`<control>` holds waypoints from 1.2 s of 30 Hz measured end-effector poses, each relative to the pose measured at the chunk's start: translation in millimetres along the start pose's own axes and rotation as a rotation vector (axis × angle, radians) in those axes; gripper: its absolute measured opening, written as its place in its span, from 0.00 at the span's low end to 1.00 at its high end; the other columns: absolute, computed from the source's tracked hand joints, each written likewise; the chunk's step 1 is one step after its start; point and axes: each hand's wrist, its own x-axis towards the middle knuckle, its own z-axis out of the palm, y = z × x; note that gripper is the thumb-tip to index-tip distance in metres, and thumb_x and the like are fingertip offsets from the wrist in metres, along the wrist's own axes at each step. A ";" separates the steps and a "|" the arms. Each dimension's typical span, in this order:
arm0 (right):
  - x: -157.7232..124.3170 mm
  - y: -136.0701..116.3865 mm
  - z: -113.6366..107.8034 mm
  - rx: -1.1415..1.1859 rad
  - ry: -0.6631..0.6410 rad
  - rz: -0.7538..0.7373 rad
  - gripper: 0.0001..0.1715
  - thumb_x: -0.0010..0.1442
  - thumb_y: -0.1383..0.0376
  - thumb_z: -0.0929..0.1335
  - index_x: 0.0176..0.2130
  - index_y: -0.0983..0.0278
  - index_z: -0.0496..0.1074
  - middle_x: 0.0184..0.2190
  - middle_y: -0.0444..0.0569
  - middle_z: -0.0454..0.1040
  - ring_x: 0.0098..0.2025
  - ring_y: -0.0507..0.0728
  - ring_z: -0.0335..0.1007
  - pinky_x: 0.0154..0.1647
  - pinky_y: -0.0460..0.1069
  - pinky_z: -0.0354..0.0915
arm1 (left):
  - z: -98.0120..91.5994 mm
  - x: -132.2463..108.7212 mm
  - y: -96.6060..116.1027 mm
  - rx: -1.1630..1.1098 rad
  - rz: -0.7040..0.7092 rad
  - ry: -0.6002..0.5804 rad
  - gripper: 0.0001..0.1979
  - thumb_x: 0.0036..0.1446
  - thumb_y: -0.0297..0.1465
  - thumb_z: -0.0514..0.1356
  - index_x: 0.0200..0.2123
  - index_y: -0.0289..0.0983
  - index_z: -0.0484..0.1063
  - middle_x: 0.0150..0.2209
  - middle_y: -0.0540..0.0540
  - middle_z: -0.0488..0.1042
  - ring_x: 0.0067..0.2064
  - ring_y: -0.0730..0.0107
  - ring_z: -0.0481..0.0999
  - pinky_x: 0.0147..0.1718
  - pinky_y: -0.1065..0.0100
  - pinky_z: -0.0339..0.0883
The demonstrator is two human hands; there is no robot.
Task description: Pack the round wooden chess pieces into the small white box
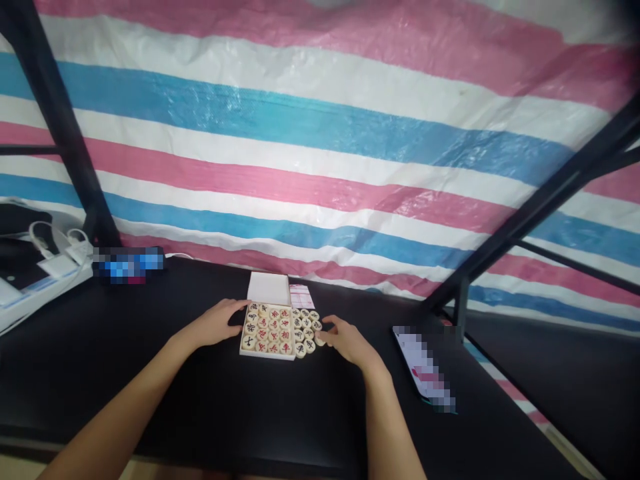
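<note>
A shallow white box (267, 355) lies on the black table (200, 400), filled with round wooden chess pieces marked in red and black. Several more pieces (306, 327) lie in a loose group just right of the box. My left hand (219, 321) rests at the box's left edge, fingers curled and touching its rim. My right hand (345, 341) sits right of the loose group, fingers pinched on one piece at the group's edge. The white lid (269, 288) lies behind the box, beside a folded printed sheet (302, 297).
A striped pink, blue and white tarp (320, 133) hangs behind the table. Black metal frame bars (525, 213) rise at left and right. A power strip with white plugs (55, 267) lies at far left. Blurred flat items lie at back left (127, 263) and right (425, 370).
</note>
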 end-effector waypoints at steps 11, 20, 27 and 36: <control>-3.6 -4.6 3.0 0.024 -0.076 0.031 0.34 0.47 0.57 0.73 0.52 0.64 0.65 0.29 0.44 0.72 0.32 0.55 0.70 0.32 0.46 0.61 | -3.7 -0.7 8.9 0.032 0.005 -0.023 0.27 0.55 0.36 0.58 0.59 0.44 0.61 0.47 0.43 0.72 0.50 0.56 0.69 0.50 0.60 0.63; -3.1 -3.3 0.4 0.045 -0.099 0.051 0.35 0.53 0.51 0.69 0.55 0.65 0.63 0.33 0.48 0.73 0.31 0.54 0.69 0.32 0.47 0.62 | -1.3 0.5 3.9 0.042 0.032 -0.007 0.29 0.54 0.34 0.58 0.60 0.42 0.59 0.49 0.44 0.71 0.51 0.58 0.68 0.51 0.62 0.62; -1.7 -8.3 5.1 -0.039 -0.047 0.063 0.31 0.52 0.54 0.70 0.53 0.65 0.66 0.31 0.48 0.73 0.31 0.55 0.69 0.34 0.47 0.62 | 1.2 1.9 -1.2 0.045 0.036 -0.004 0.29 0.54 0.34 0.59 0.60 0.42 0.60 0.48 0.44 0.72 0.51 0.58 0.69 0.50 0.62 0.63; -1.2 -14.7 4.7 -0.123 0.209 -0.091 0.23 0.59 0.56 0.65 0.50 0.66 0.68 0.30 0.49 0.73 0.34 0.56 0.69 0.39 0.50 0.62 | 4.0 2.9 -5.7 0.052 0.040 -0.007 0.30 0.54 0.35 0.58 0.60 0.42 0.59 0.49 0.43 0.71 0.52 0.58 0.69 0.51 0.62 0.62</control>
